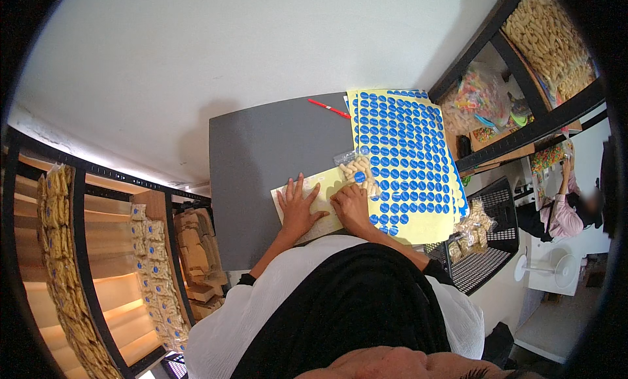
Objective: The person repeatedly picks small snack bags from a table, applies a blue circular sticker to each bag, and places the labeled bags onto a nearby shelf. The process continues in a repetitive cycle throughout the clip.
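My left hand (pixel 298 210) lies spread, palm down, on a pale yellow sheet of small labels (pixel 321 180). At the right part of the same sheet, my right hand (pixel 351 207) has its fingers bent down onto the surface; its fingertips are partly hidden. Just beyond the right hand, a clear plastic bag of pale puffed snacks (pixel 357 170) with a round blue sticker lies across the edge of the large sheets of round blue stickers (pixel 402 153). These yellow-backed sheets are stacked, and the top one has bare backing near my side.
A red pen (pixel 328 108) lies on the grey table (pixel 274 138). Right of the table stands a black crate (pixel 485 271) with snack bags. Shelves of bagged snacks (pixel 157 271) stand at left, with folded cardboard (pixel 196 246) nearby. A co-worker (pixel 564 212) is at another table at far right.
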`<state>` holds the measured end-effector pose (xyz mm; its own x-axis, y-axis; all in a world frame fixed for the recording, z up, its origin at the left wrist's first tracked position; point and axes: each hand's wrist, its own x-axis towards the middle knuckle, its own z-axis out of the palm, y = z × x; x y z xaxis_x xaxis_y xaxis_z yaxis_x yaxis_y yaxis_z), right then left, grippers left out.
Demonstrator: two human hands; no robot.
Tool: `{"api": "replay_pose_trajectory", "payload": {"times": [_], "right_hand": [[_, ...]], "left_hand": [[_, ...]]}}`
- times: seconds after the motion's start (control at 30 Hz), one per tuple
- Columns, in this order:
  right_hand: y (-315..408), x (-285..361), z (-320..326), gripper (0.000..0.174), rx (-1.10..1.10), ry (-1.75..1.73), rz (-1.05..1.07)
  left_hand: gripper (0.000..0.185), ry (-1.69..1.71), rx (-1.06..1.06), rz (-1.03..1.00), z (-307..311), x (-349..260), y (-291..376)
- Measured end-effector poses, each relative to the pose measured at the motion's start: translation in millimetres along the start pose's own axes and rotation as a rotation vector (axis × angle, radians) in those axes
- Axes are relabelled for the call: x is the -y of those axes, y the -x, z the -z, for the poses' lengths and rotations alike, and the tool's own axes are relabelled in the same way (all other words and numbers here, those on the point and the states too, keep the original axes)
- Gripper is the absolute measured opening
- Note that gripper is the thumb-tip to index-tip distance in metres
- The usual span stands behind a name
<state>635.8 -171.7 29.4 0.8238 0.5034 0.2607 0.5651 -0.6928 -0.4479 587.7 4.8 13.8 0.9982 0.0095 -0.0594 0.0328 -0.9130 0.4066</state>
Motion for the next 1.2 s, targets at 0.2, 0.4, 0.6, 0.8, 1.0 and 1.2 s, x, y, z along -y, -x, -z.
{"api": "replay_pose_trajectory", "payload": {"times": [0.2,0.4,0.6,0.8,1.0,1.2], "right_hand": [[1.3,-1.6,-1.1,0.013,0.014,0.028,-0.047],[-0.1,-1.1,1.6,0.012,0.029,-0.006,-0.052],[-1.0,-1.8,1.7,0.011,0.005,-0.036,-0.039],[-2.2,-1.3,4.2,0.01,0.018,-0.064,-0.051],[-0.8,-3.0,0.1,0.01,-0.018,-0.065,-0.109],[-2.4,-0.4,-2.4,0.011,-0.025,0.02,-0.07]], "left_hand": [[0.079,-0.006,-0.01,0.0,-1.1,-0.1,-1.0],[0.08,-0.011,0.009,0.011,-0.6,-1.0,-1.4],[0.079,0.008,0.018,0.018,3.5,-3.8,-1.0],[0.078,0.01,0.013,0.015,2.7,-3.4,-1.0],[0.079,0.018,0.012,0.011,2.1,-1.9,-0.6],[0.08,0.003,0.027,0.02,4.9,-3.4,-1.8]]}}
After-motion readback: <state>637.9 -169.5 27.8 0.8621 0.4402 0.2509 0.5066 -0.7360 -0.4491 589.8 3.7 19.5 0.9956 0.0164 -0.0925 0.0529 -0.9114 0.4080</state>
